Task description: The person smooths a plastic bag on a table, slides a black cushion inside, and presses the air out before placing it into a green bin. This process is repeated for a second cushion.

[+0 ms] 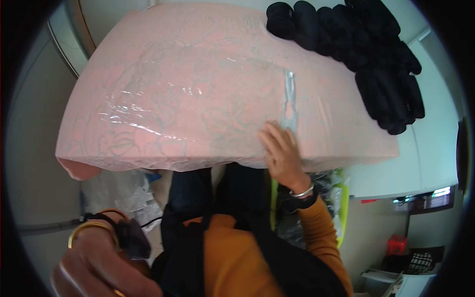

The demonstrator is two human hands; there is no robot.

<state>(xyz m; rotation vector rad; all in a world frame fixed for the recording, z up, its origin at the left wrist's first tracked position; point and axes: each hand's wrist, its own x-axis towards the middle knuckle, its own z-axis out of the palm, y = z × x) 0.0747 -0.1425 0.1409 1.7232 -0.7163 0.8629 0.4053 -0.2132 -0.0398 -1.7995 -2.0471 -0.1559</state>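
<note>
A large clear plastic bag (198,91) lies flat on a table covered with a pink patterned cloth (163,24). Down its right end runs a shiny whitish strip (290,91). My right hand (283,156) rests at the lower end of that strip, near the front edge of the table, its fingers stretched out and lying flat. At the lower left, close to the camera, my left hand (101,265) is raised away from the table. Its fingers point down and are partly cut off by the frame, so any hold is hidden.
Several black rolled bundles (346,39) are piled along the far right of the table. A white surface (425,153) adjoins on the right. Below the table edge stand a yellow-green basket (343,208) with dark packed things and loose clear plastic (116,193).
</note>
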